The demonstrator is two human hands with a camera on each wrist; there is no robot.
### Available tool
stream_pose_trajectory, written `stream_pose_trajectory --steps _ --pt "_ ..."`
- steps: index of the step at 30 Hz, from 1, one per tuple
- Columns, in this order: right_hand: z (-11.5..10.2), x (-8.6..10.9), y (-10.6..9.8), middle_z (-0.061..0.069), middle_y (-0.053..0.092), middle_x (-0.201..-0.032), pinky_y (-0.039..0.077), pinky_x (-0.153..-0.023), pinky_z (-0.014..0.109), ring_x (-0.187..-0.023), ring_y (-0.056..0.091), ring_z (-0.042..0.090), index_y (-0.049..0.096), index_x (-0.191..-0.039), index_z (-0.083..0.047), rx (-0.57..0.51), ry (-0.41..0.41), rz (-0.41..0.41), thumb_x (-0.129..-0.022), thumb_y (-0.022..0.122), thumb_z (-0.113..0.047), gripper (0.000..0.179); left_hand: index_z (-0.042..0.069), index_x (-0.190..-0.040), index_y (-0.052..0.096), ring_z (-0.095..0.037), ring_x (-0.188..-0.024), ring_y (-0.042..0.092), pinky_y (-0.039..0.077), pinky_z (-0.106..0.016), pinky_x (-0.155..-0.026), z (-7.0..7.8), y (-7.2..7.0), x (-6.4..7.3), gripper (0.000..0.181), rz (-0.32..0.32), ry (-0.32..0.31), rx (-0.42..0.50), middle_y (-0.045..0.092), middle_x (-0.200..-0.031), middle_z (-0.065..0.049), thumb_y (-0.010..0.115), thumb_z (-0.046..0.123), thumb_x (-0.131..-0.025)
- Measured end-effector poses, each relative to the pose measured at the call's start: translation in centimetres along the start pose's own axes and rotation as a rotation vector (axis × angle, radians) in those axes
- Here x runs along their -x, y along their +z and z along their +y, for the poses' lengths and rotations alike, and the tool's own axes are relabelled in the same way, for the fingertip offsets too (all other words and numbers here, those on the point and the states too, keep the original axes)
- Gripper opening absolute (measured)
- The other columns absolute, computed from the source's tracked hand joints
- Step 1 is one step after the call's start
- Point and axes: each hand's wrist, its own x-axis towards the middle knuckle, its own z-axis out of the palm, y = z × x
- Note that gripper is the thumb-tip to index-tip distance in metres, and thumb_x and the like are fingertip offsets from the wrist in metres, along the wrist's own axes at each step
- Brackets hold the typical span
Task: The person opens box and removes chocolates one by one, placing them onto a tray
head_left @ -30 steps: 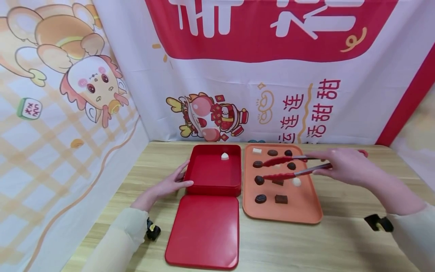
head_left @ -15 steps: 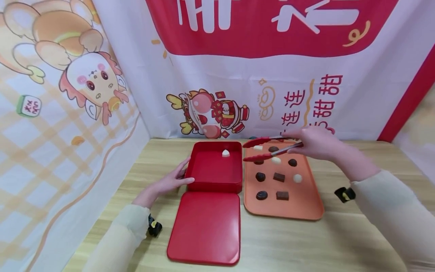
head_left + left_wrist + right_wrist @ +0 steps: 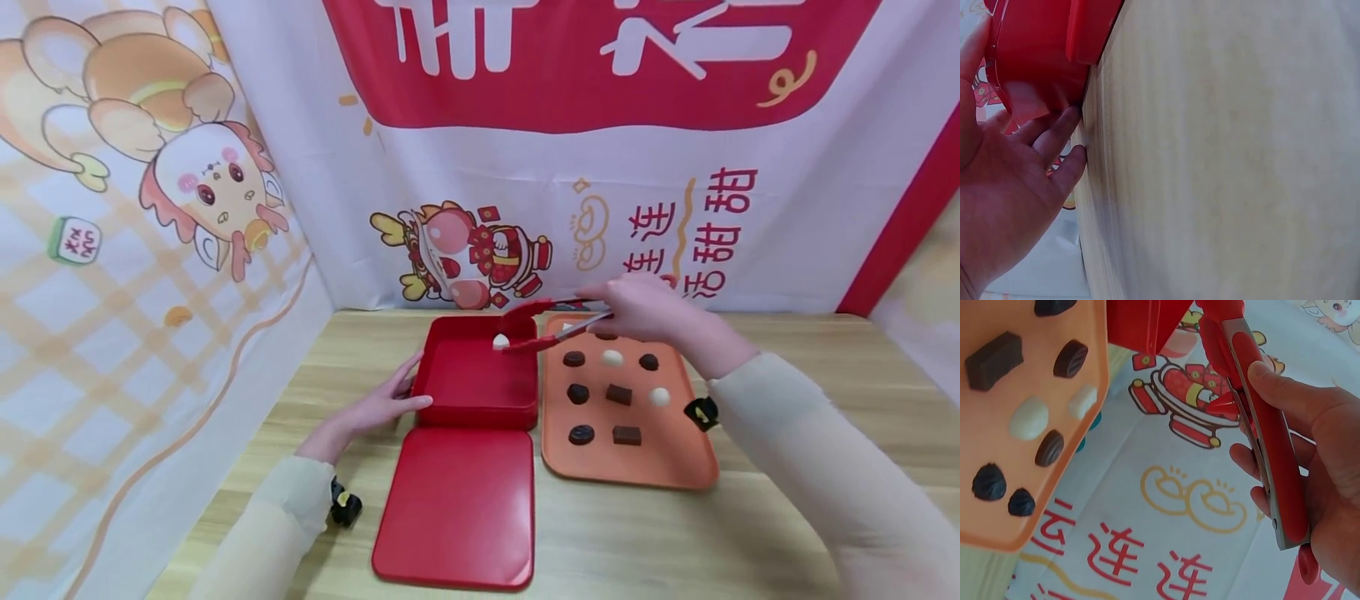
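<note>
My right hand [image 3: 651, 310] grips red-and-metal tongs [image 3: 1272, 437]. The tong tips, spread apart, are over the right side of a red box [image 3: 468, 375], right by a white chocolate [image 3: 500, 341] inside it. My left hand [image 3: 386, 402] rests at the box's left side, thumb by the front corner. In the left wrist view its extended fingers [image 3: 1054, 134] touch the box wall. To the right lies an orange tray [image 3: 630, 467] with several chocolates in rows, such as a dark square one [image 3: 627, 435] and a round white one [image 3: 659, 397].
A red lid [image 3: 457, 508] lies flat on the wooden table [image 3: 622, 542] in front of the box. Behind the table hangs a printed white and red cloth [image 3: 465, 167]; another patterned cloth [image 3: 150, 333] covers the left side.
My right hand has carried the tongs leftward from above the tray to above the box, their tips spread throughout. My left hand stays at the box's side.
</note>
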Motion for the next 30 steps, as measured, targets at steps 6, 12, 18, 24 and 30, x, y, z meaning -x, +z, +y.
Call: stream_pose_trajectory --steps 6,12,18,24,30 --pt "-0.7 -1.3 0.8 0.007 0.070 -0.110 0.053 -0.070 0.038 -0.084 0.066 0.021 0.063 -0.131 -0.012 0.013 -0.008 -0.020 -0.084 0.078 -0.028 0.052 0.033 -0.157 0.003 -0.038 -0.142 0.023 0.029 -0.057 -0.108 -0.1 -0.3 0.2 0.090 0.003 -0.014 -0.022 0.022 -0.157 -0.018 0.066 0.039 -0.092" --pt "-1.2 -2.1 1.7 0.005 0.071 -0.106 0.052 -0.069 0.039 -0.083 0.065 0.021 0.067 -0.124 -0.013 0.043 -0.008 -0.027 -0.082 0.079 -0.026 0.045 0.031 -0.157 0.003 -0.038 -0.142 0.023 0.027 -0.057 -0.109 -0.2 -0.2 0.4 0.090 -0.003 -0.012 -0.024 0.021 -0.157 -0.019 0.065 0.039 -0.093" --pt "-1.9 -3.1 2.0 0.002 0.071 -0.096 0.051 -0.067 0.037 -0.077 0.063 0.019 0.070 -0.115 -0.016 0.081 0.017 -0.052 -0.080 0.082 -0.027 0.039 0.030 -0.157 0.003 -0.039 -0.142 0.022 0.026 -0.058 -0.109 0.0 -0.1 0.4 0.089 -0.006 -0.006 -0.025 0.021 -0.157 -0.020 0.064 0.036 -0.094" --pt "-2.5 -4.0 2.2 0.001 0.070 -0.093 0.052 -0.068 0.036 -0.078 0.062 0.019 0.071 -0.110 -0.014 0.110 0.024 -0.059 -0.079 0.083 -0.027 0.036 0.030 -0.157 0.002 -0.040 -0.142 0.021 0.025 -0.059 -0.109 0.2 0.0 0.4 0.088 -0.010 0.002 -0.009 0.019 -0.157 -0.021 0.064 0.035 -0.094" --pt "-2.7 -4.6 2.6 -0.001 0.068 -0.084 0.049 -0.064 0.034 -0.073 0.060 0.018 0.072 -0.103 -0.013 0.161 0.019 -0.074 -0.079 0.082 -0.028 0.029 0.030 -0.157 0.002 -0.039 -0.142 0.021 0.026 -0.058 -0.109 0.2 0.0 0.2 0.089 -0.010 0.001 -0.007 0.019 -0.157 -0.020 0.064 0.036 -0.094"
